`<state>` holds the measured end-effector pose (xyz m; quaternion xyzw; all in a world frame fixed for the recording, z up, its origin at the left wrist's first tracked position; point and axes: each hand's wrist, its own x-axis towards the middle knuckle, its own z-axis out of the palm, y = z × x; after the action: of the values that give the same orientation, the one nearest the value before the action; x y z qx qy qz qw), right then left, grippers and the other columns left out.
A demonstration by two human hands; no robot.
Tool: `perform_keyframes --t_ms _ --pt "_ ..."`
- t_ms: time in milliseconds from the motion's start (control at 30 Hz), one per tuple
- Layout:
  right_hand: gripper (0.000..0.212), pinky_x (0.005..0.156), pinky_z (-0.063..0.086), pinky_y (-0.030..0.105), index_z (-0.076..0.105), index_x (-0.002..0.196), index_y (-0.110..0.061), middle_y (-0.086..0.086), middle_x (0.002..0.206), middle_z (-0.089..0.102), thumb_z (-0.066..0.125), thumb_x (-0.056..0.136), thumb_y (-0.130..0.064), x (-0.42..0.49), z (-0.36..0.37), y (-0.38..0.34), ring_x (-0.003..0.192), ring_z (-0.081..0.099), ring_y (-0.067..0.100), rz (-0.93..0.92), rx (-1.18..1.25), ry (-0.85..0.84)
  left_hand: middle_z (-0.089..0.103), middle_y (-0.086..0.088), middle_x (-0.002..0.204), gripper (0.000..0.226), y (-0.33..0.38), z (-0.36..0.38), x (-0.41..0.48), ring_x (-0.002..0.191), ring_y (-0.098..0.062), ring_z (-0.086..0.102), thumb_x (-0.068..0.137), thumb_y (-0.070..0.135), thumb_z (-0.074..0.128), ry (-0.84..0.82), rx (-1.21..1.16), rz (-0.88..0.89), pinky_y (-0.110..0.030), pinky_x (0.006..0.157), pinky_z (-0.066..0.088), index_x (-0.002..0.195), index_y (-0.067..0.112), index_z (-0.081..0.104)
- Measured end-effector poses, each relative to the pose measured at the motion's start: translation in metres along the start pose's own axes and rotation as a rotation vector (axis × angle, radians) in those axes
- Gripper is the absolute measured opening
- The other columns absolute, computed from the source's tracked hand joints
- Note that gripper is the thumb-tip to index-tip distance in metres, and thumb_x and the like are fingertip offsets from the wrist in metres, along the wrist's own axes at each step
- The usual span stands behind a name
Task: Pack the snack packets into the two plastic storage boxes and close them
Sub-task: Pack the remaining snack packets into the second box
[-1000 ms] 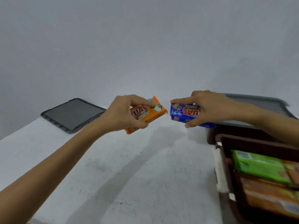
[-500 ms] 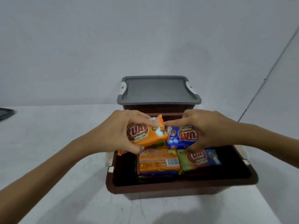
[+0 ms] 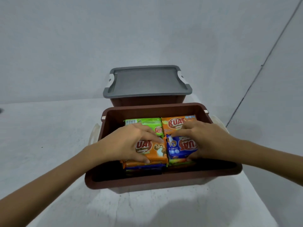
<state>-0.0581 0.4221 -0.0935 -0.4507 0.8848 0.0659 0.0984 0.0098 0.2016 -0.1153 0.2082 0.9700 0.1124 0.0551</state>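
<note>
While both reach into the open box (image 3: 164, 181), left hand (image 3: 124, 145) grips orange packet (image 3: 155, 152), right hand (image 3: 208, 141) grips blue packet (image 3: 182, 148), fingers curled

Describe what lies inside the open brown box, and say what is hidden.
Inside the open brown box: a green packet, two orange packets and a blue packet on top. Lower layers show only edges; the hands cover parts.

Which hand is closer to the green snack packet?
Left. The left hand overlaps the green snack packet; the right hand is beside it, over the orange and blue ones.
</note>
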Motion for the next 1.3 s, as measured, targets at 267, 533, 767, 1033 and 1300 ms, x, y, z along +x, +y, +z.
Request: perform_keyframes --t_ms 267,533,767,1033,1300 --pt "0.070 0.105 0.040 0.029 0.025 0.142 -0.039 -0.010 0.145 0.031 0.062 0.083 -0.042 -0.001 0.001 -0.006 0.136 0.028 0.011 -0.020 -0.010 0.019 0.041 0.018 0.135 0.059 0.006 0.010 -0.001 0.122 -0.002 0.037 0.077 0.053 0.063 0.083 0.119 -0.043 -0.019 0.085 0.037 0.132 0.043 0.042" --pt "0.063 0.110 0.034 0.031 0.026 0.144 -0.033 -0.011 0.149 0.029 0.057 0.090 -0.024 0.005 0.004 -0.012 0.138 0.023 0.012 -0.061 -0.067 0.020 0.042 0.017 0.135 0.059 0.007 0.013 -0.002 0.123 -0.005 0.038 0.078 0.056 0.061 0.129 0.166 -0.059 -0.025 0.083 0.042 0.132 0.044 0.042" --pt "0.059 0.104 0.040 0.028 0.036 0.139 -0.036 -0.010 0.142 0.040 0.059 0.085 -0.043 0.013 -0.019 -0.016 0.130 0.037 0.009 -0.057 0.026 0.020 0.050 0.016 0.126 0.052 -0.005 0.003 -0.004 0.116 0.000 0.045 0.076 0.058 0.060 0.177 0.005 -0.051 -0.026 0.083 0.050 0.124 0.038 0.054" --pt "0.046 0.095 0.042 0.030 0.045 0.131 -0.038 -0.011 0.125 0.052 0.057 0.087 -0.041 0.060 -0.054 -0.044 0.115 0.047 0.009 -0.128 0.081 0.224 0.056 0.015 0.116 0.031 -0.038 -0.030 -0.027 0.101 0.002 0.050 0.084 0.037 0.062 0.401 -0.075 -0.164 -0.021 0.079 0.045 0.115 0.035 0.061" --pt "0.051 0.090 0.043 0.034 0.041 0.135 -0.036 -0.003 0.119 0.052 0.057 0.087 -0.039 0.156 -0.089 -0.126 0.109 0.046 0.012 -0.349 0.170 0.448 0.058 0.015 0.105 0.024 -0.108 -0.055 -0.124 0.094 -0.004 0.055 0.084 0.036 0.063 0.664 -0.115 -0.460 -0.038 0.083 0.051 0.108 0.032 0.065"
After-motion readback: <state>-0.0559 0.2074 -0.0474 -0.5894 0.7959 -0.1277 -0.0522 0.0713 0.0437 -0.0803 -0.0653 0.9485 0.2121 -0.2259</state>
